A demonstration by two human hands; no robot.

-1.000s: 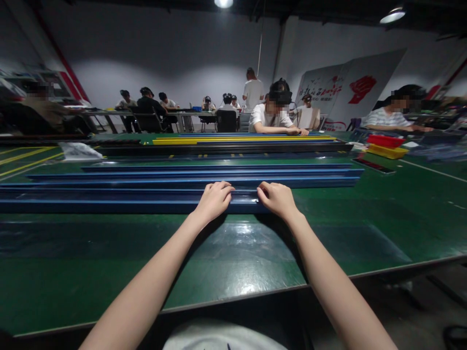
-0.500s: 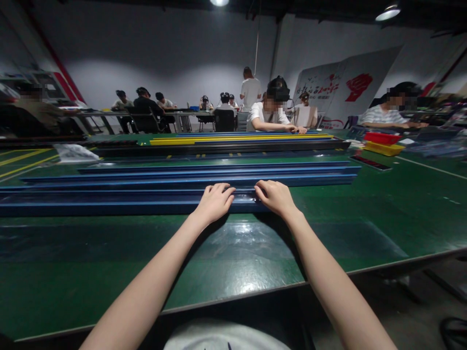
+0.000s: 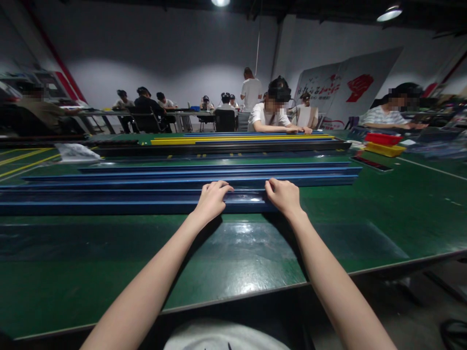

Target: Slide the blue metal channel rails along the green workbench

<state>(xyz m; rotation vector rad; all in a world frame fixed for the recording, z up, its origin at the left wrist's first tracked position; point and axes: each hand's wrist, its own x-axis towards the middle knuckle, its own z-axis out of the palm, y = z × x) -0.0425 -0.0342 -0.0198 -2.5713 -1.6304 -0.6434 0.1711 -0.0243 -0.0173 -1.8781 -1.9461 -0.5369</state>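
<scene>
A long dark-blue channel strip (image 3: 109,197) lies lengthwise across the table in front of me, running out of view at the left. My left hand (image 3: 212,198) rests on it with bent fingers over the inner part and far edge, the thumb towards the right. A short way to the right, my right hand (image 3: 285,195) is curled over the strip near its right end, fingers folded down. Both hands appear closed on the strip, though the fingertips are partly hidden. Between them shows a shiny stretch of the channel. More blue strips (image 3: 321,179) lie just behind.
A clear plastic sheet (image 3: 328,239) lies on the green table (image 3: 365,209). Beyond are yellow strips (image 3: 175,142), a black strip (image 3: 255,148), crumpled plastic (image 3: 78,152), a phone-like slab (image 3: 371,164), and red and yellow trays (image 3: 384,147). A co-worker (image 3: 272,116) sits opposite.
My hands have moved farther apart along the strip: the right hand shifted right and the left slightly left. The strip stays in about the same place.
</scene>
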